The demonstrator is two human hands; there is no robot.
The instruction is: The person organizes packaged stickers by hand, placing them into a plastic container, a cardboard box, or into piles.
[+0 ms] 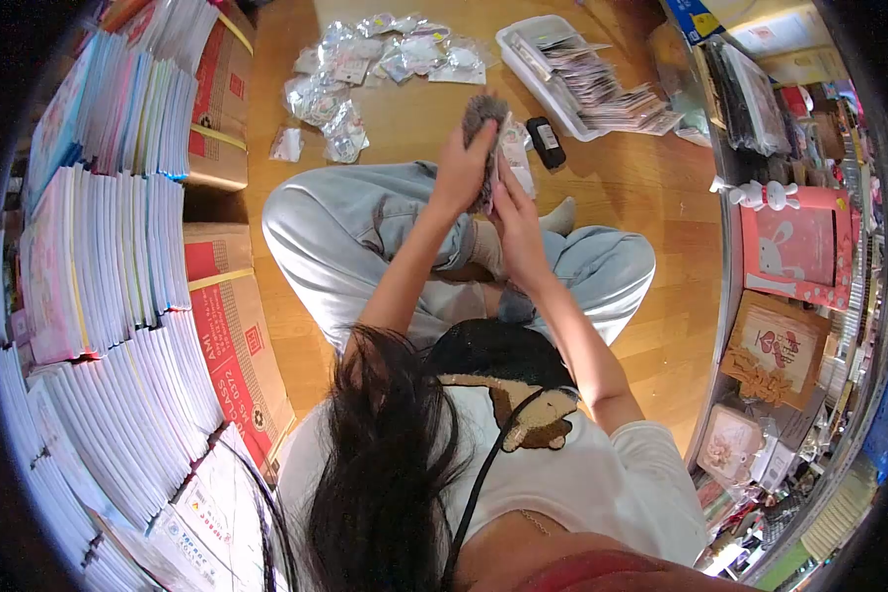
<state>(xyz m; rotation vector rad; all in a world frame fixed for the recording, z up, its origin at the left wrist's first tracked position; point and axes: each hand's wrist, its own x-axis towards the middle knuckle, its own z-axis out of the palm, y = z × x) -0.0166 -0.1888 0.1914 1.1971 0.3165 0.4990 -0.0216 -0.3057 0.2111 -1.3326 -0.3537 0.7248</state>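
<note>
Hair point(385, 464) hangs close to the camera; both hands close on a fuzzy thing

The left hand point(456, 170) is mostly closed; it grips the grey fuzzy thing point(483, 116) near its far end, the thumb laid across the fuzz, the other fingers largely hidden. The right hand point(518, 219) is partly closed, its fingers stretched along the near part of the same thing, on the right side; the two hands are close together, and whether they touch is hard to tell.

The fuzzy thing is held out in front of the person, above the crossed legs point(345, 222); its long axis runs roughly away from the body, one end toward the far side of the floor point(661, 326), the other toward the lap; its near end is partly covered by the hands.

Just right of it is a clear packet point(518, 158); whether the right hand touches it cannot be told. Beyond that, a black case point(546, 143) lies on the floor; a white tray point(531, 91) stands farther off, tilted in view, with cards point(587, 84) in it and spilling past its right side. Bagged items point(331, 104) are spread on the floor to the far left; books point(109, 247) and cartons point(237, 345) line the left side; a pink frame point(750, 247) stands among the goods at right.
</note>
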